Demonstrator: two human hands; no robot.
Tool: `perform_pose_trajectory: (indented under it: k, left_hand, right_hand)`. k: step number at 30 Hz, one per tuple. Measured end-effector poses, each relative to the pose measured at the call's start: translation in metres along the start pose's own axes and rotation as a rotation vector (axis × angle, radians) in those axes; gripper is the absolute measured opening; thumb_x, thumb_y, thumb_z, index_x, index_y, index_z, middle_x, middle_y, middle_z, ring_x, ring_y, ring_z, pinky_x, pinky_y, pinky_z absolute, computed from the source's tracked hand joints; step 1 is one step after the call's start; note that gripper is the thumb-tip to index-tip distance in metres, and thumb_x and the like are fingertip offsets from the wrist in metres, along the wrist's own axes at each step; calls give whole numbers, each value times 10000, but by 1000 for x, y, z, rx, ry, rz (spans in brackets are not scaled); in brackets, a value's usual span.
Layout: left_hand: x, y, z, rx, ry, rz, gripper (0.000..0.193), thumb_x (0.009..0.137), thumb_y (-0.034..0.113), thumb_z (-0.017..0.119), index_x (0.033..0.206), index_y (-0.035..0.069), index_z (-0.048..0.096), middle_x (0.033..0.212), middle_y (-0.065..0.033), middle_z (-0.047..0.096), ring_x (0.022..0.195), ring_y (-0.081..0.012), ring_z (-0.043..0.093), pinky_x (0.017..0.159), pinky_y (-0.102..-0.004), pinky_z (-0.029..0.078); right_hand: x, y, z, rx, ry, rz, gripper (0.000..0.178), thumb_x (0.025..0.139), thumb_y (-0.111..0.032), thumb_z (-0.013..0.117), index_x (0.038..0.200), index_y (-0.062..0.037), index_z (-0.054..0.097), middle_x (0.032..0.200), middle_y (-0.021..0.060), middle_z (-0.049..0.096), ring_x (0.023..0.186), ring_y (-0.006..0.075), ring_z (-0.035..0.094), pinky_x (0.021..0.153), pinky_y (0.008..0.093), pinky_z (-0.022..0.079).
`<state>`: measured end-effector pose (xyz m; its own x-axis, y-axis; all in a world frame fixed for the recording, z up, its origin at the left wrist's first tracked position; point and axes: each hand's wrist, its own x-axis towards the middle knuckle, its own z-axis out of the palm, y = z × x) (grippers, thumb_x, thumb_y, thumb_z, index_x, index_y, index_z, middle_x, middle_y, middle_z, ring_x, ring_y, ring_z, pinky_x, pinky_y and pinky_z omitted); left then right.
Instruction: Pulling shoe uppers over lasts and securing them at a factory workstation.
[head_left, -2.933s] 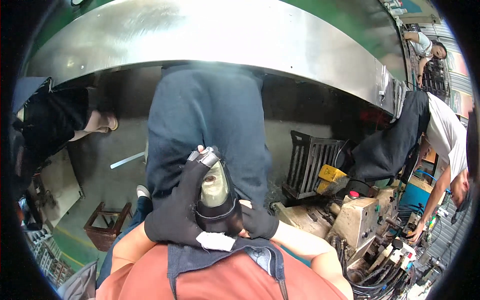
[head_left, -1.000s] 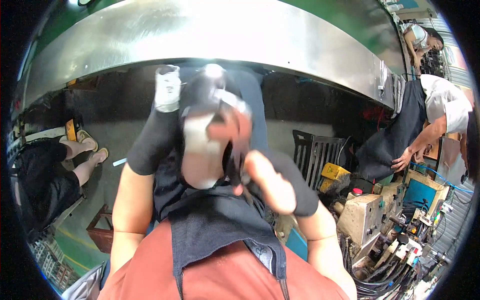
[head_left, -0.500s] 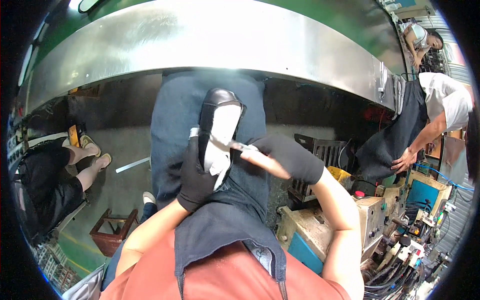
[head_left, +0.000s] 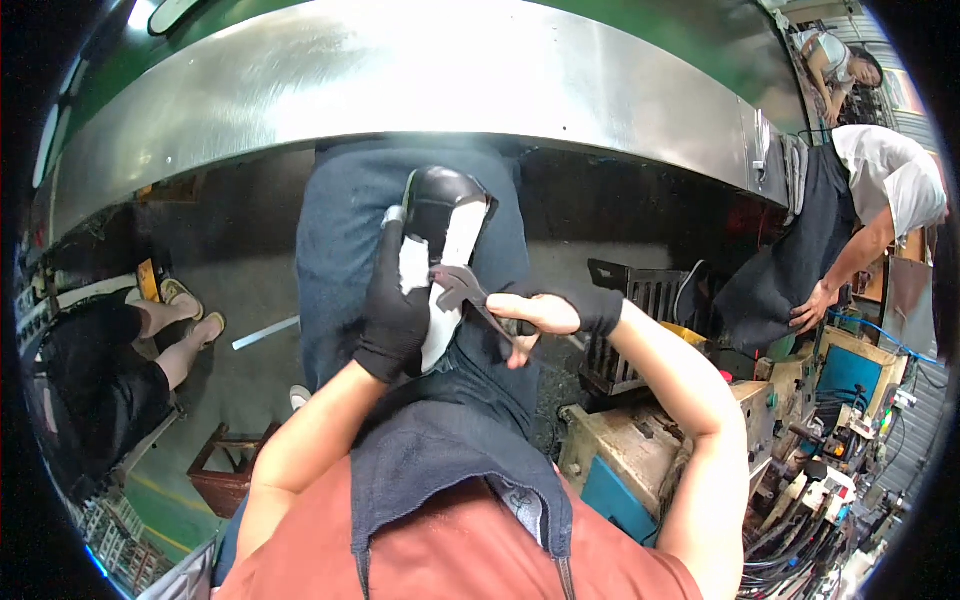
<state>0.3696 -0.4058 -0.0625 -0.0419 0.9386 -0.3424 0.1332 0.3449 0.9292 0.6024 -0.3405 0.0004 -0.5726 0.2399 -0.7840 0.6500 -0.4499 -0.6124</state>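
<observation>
The shoe [head_left: 458, 240] lies sole up along the middle of the lap [head_left: 340, 235], between its left and right edges, its black toe pointing at the near edge of the metal worktop [head_left: 450, 80] and stopping short of it. The left hand [head_left: 390, 305], in a black fingerless glove, grips the shoe along its left side, with the thumb, wrapped in white, laid over the sole's edge. The right hand [head_left: 545, 310], gloved alike, is closed round the handles of the pincers [head_left: 463, 288]. Their dark head is over the white sole, just beside the left thumb; whether the jaws bite on anything cannot be told. A dark apron [head_left: 430, 455] covers the near edge of the lap. On the floor to the right stands a black crate [head_left: 630, 295], near a machine [head_left: 632, 440]; to the left are a brown stool [head_left: 222, 485] and a pale strip [head_left: 266, 333]. Past the worktop's right end a co-worker [head_left: 880, 170] in white bends forward.
</observation>
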Motion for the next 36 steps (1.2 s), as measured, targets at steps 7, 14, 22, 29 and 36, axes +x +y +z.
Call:
perform_pose_trajectory:
  k: [7, 14, 22, 29, 36]
  left_hand:
    - [16, -19, -19, 317, 0, 266, 595, 1020, 220, 511, 1518, -17, 290, 1342, -283, 574, 1201, -382, 609, 959, -434, 517]
    - [-54, -47, -19, 145, -10, 274, 995, 840, 184, 774, 1570, -23, 130, 1530, -228, 365, 1398, -312, 423, 1155, -422, 364]
    - [-66, -66, -15, -553, -148, -208, 411, 1073, 191, 392, 1419, -14, 479, 1289, -164, 621, 1223, -258, 592, 1038, -374, 471]
    - [-71, -49, -19, 49, -166, -74, 655, 919, 218, 643, 1472, 39, 341, 1345, -168, 543, 1238, -255, 565, 1032, -354, 468]
    - [-67, -45, -26, -236, -222, -40, 560, 974, 345, 644, 1404, 26, 481, 1311, -130, 601, 1218, -213, 577, 1041, -340, 460]
  right_hand:
    - [-62, -90, -1, -934, 493, -372, 435, 973, -452, 610, 894, -30, 681, 783, 185, 626, 669, 405, 614, 610, 447, 485]
    - [4, -8, 57, -407, 410, -687, 324, 989, -316, 625, 915, -5, 682, 815, 205, 659, 750, 363, 644, 681, 407, 500]
    - [-12, 49, 79, -35, 386, -239, 392, 1030, -336, 575, 946, 36, 664, 811, 212, 664, 668, 267, 625, 665, 371, 499]
    - [-46, -33, 80, -528, 419, -582, 392, 999, -394, 579, 928, -26, 689, 836, 223, 674, 753, 407, 669, 656, 469, 512]
    - [-10, -20, 67, -562, 422, -252, 481, 1006, -435, 551, 874, 8, 684, 840, 259, 654, 755, 444, 645, 651, 486, 487]
